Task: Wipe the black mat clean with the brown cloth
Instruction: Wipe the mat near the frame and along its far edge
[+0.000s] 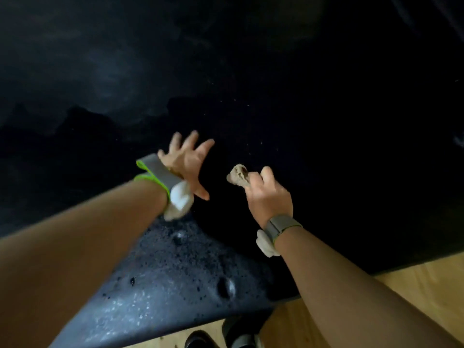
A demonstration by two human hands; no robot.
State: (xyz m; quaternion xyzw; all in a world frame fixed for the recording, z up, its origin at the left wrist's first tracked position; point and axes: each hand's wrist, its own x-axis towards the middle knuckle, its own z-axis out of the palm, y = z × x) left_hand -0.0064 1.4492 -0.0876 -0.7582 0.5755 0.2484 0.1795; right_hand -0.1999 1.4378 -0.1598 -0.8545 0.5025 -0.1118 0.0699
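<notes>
over the mat (326, 109) | left hand (187, 163): fingers spread, holding nothing | right hand (270, 194): fingers pinching bunched cloth (238, 175) | wood floor (414, 285) beside mat's near edge

Both forearms are bare, no sleeves. The left wrist (160, 183) wears a grey band (157, 172) edged in bright green with a white pod (179, 203). The right wrist (281, 228) wears a grey strap (282, 224) carrying a white pod (266, 243).
</notes>
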